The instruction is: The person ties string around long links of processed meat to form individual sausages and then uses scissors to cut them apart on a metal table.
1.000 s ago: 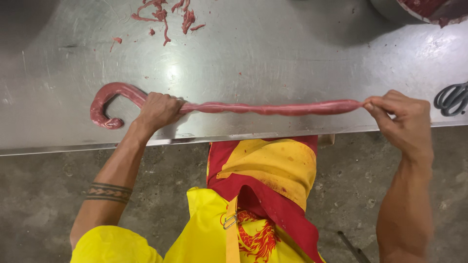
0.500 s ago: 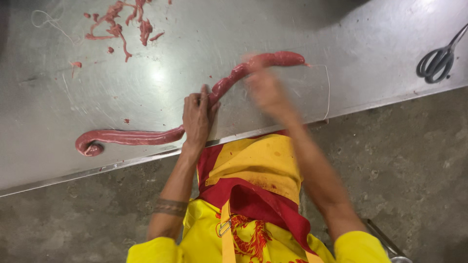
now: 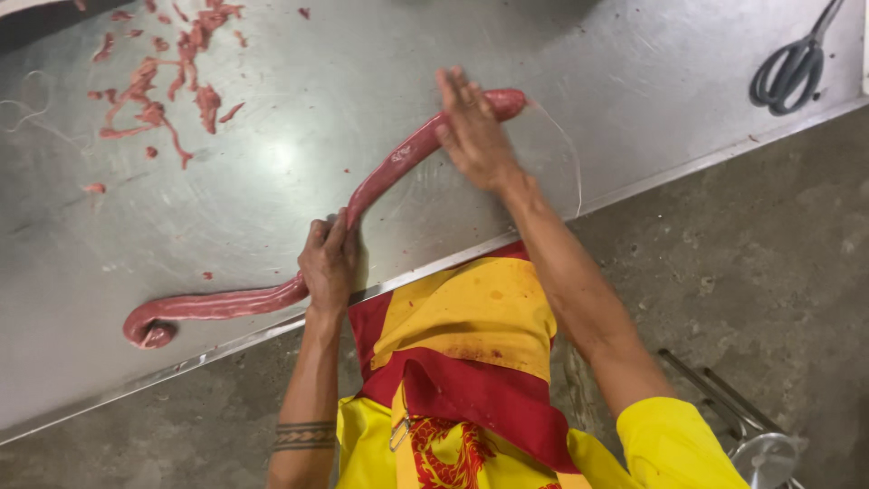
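A long pink-red sausage [image 3: 391,163] lies on a steel table [image 3: 507,54], bent in the middle, with a curled end [image 3: 149,328] near the front left edge. My left hand [image 3: 329,263] is closed around the sausage at the bend, close to the table's front edge. My right hand [image 3: 472,129] rests flat, fingers straight, on the sausage's far end. A thin white string [image 3: 568,154] trails from that far end toward the table edge.
Red meat scraps [image 3: 172,86] are scattered at the back left, beside a loose string [image 3: 32,113]. Black-handled scissors [image 3: 792,68] lie at the back right. A metal stool [image 3: 756,444] stands on the concrete floor to my right.
The sausage went from a straight line to a bent shape. My left hand slid along it to the middle; my right hand let go of its pinch and now lies flat on the far end.
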